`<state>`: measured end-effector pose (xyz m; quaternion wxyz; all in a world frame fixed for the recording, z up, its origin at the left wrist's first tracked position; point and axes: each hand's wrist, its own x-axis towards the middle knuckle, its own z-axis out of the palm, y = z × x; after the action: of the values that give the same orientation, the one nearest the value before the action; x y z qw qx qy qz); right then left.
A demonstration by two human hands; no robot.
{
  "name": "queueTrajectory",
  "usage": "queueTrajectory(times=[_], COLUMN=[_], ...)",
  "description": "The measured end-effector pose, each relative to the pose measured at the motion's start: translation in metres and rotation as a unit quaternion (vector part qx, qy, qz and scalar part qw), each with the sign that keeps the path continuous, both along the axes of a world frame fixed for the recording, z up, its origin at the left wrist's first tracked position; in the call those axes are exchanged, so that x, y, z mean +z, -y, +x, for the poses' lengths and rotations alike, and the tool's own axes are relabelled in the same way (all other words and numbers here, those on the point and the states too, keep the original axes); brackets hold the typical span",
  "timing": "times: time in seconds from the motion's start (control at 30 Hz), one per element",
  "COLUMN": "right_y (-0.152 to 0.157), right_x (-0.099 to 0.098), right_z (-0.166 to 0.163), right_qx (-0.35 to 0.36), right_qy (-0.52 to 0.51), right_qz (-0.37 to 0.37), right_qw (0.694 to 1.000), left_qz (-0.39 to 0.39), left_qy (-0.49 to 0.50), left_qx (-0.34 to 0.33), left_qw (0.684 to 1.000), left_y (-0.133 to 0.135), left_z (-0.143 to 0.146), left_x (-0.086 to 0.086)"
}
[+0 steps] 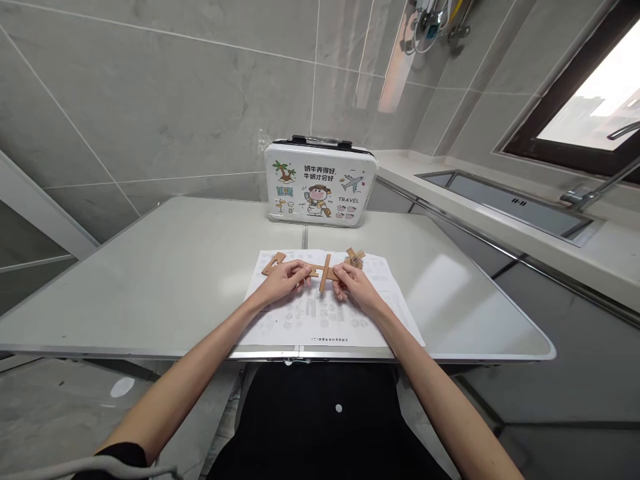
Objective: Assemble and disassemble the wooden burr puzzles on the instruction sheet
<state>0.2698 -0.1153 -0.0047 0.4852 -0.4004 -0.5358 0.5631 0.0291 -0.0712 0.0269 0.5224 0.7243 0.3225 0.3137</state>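
Note:
My left hand (290, 279) is closed on a notched wooden puzzle piece (314, 272), pinched between thumb and fingers. My right hand (353, 283) pinches another wooden puzzle piece (332, 273), and an upright wooden stick (325, 273) crosses at its left end. The two hands' pieces meet or nearly meet at this stick; I cannot tell whether they are joined. Wooden pieces (274, 263) with an open gap between them show just beyond my left hand. Behind my right hand sits a small wooden cross-shaped assembly (355, 259). Printed sheets (320, 330) with small diagrams lie under both hands.
A white folding table (165, 280) carries everything, its front edge near my lap. At its back stands a white cartoon-printed case (320, 183) with a black handle, against the tiled wall (200, 100). To the right runs a counter with a sink (505, 200) and faucet (583, 197).

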Motion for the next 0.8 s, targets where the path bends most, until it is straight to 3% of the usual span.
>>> queueTrajectory(times=[0.47,0.8], right_y=[0.010,0.005], right_x=[0.016,0.005], right_z=[0.005,0.010], right_qx=[0.181,0.133], right_qy=[-0.070,-0.067], right_qz=[-0.051,-0.033], right_qw=[0.980,0.988], left_qz=[-0.096,-0.129], left_qy=[0.053,0.086], left_qx=[-0.059,-0.073], left_qw=[0.992,0.985], left_y=[0.003,0.001], left_z=[0.000,0.000], left_x=[-0.001,-0.005])
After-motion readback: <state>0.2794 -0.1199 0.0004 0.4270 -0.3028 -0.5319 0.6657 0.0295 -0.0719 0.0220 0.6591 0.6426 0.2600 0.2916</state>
